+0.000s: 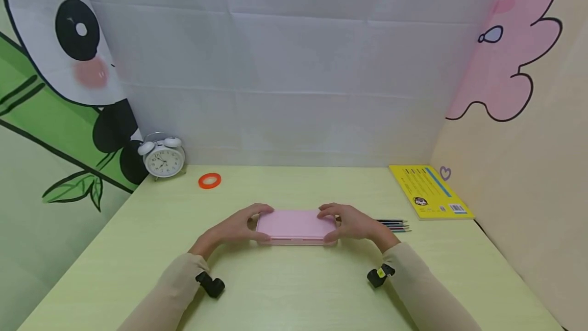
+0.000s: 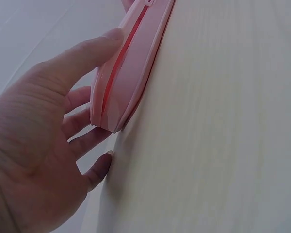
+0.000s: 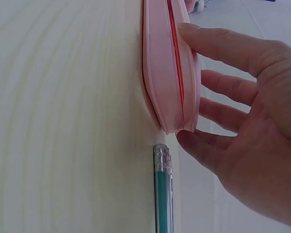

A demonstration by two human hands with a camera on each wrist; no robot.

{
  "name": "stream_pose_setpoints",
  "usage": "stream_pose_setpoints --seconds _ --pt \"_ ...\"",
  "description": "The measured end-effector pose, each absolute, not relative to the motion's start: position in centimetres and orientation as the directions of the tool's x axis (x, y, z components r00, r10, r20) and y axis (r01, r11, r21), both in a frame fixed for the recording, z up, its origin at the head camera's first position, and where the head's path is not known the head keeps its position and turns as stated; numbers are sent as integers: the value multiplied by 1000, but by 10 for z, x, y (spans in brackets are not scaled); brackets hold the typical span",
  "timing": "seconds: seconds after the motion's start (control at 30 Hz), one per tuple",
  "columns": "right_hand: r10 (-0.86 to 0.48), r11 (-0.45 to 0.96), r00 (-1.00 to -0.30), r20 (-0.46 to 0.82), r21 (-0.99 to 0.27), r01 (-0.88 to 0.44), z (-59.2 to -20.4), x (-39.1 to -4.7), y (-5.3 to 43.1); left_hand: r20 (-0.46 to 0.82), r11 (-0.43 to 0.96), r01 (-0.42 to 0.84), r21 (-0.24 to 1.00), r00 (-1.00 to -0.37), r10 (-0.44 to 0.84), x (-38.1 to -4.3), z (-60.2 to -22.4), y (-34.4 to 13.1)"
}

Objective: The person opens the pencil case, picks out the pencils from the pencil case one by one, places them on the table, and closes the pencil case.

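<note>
A pink zippered pencil case [image 1: 296, 225] lies on the table in the middle of the head view, its long side toward me. My left hand [image 1: 240, 225] grips its left end, thumb on the front edge and fingers round the back. At the opposite end, my right hand [image 1: 353, 222] holds it the same way, with fingertips on the lid's corner. Both wrist views show a red zipper line [image 3: 177, 53] along the case's side, and the left one shows the zipper pull [image 2: 149, 3]. Several pencils [image 1: 392, 226] lie just right of the case, partly behind my right wrist.
A white twin-bell alarm clock [image 1: 163, 160] stands at the back left, with an orange-red tape ring [image 1: 210, 181] beside it. A yellow book [image 1: 429, 191] lies at the back right against the wall. A white sheet [image 1: 298, 65] hangs behind the table [image 1: 294, 290].
</note>
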State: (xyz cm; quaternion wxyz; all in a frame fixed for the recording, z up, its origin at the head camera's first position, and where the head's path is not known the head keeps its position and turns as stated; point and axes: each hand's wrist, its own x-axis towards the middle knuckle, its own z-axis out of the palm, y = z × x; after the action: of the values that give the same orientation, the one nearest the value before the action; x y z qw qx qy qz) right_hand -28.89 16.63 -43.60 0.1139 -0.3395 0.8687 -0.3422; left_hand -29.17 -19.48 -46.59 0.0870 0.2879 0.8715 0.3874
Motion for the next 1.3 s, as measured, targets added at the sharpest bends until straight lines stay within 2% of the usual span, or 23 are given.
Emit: stream_pose_setpoints --seconds 0.33,0.67,1.07,1.3 --pt "-702 584 -712 -19 -588 -560 -432 -284 165 64 553 443 705 -818 572 -290 -464 -193" --pt "-648 631 -761 -45 -591 -503 -430 -282 163 43 547 417 726 -822 568 -292 -468 -194" --pt "-639 600 -769 -12 -633 -489 -436 -287 166 20 515 353 781 -839 544 -290 -467 -191" --pt "-610 621 -792 9 -616 -485 -434 -287 163 2 520 312 796 -859 511 -291 -465 -189"
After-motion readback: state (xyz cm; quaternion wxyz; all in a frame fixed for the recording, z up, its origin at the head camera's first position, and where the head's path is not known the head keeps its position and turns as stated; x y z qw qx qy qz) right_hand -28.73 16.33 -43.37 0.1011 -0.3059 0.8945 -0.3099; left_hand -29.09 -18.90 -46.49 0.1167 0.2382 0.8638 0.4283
